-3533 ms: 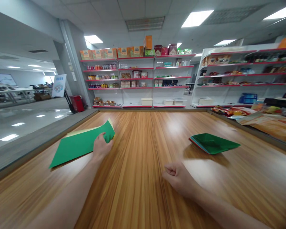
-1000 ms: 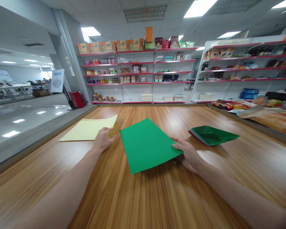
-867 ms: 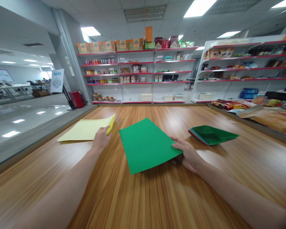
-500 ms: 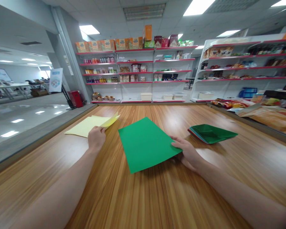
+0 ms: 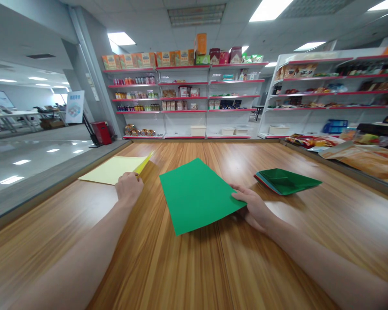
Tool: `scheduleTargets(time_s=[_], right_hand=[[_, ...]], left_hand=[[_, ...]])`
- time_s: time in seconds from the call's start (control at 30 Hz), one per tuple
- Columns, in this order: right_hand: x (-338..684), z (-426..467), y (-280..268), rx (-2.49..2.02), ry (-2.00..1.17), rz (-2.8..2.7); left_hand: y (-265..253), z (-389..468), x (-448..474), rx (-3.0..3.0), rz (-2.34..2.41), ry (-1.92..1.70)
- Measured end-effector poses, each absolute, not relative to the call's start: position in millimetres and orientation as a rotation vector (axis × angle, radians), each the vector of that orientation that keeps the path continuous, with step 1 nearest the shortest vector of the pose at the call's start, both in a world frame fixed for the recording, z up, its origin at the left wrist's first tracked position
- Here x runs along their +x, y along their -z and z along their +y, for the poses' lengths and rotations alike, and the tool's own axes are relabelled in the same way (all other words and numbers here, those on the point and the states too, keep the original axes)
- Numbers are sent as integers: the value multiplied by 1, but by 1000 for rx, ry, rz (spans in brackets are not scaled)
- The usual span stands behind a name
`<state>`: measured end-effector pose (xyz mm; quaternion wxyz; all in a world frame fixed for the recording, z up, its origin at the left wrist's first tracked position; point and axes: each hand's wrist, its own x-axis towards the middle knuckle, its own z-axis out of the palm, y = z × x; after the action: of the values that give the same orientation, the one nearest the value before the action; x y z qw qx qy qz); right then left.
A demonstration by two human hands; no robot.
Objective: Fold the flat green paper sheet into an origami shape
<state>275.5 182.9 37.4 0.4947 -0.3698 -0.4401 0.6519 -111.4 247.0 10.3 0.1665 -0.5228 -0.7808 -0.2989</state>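
Note:
My right hand (image 5: 250, 206) pinches the right corner of a green sheet of paper (image 5: 198, 196), thumb on top and fingers beneath. The sheet tilts a little above the wooden table, casting a shadow below. On the left, my left hand (image 5: 129, 187) is closed on the near right corner of pale yellow paper (image 5: 111, 168), whose right edge curls up and shows a deeper yellow side. Whether it grips one sheet or several cannot be made out. To the right of my right hand lies a stack of folded paper (image 5: 286, 181), dark green on top with red and blue edges beneath.
The wooden table (image 5: 194, 275) has a raised rim. Snack packets (image 5: 315, 141) and a large orange-brown bag (image 5: 368, 159) lie beyond its right edge. Shelves of goods (image 5: 184, 110) stand behind, with a red box (image 5: 101, 132) on the floor at the back left.
The yellow paper has slid left and slightly toward me, and its raised edge stands steeper. My left hand has shifted slightly left. The green sheet and my right hand have barely moved.

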Motion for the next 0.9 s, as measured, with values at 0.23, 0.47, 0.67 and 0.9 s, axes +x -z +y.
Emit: scheduleTargets(time_s=[0.23, 0.47, 0.67, 0.9], right_hand=[[277, 185, -35, -879, -1593, -1035], [276, 184, -38, -877, -1594, -1038], [276, 185, -36, -872, -1601, -1010], [277, 187, -33, -872, -1583, -993]], left_hand=[[-14, 248, -113, -1541, -2160, 958], [-23, 241, -115, -1368, -2219, 1082], [-34, 224, -118, -946, -2188, 1190], [-31, 231, -104, -1552, -2065, 785]])
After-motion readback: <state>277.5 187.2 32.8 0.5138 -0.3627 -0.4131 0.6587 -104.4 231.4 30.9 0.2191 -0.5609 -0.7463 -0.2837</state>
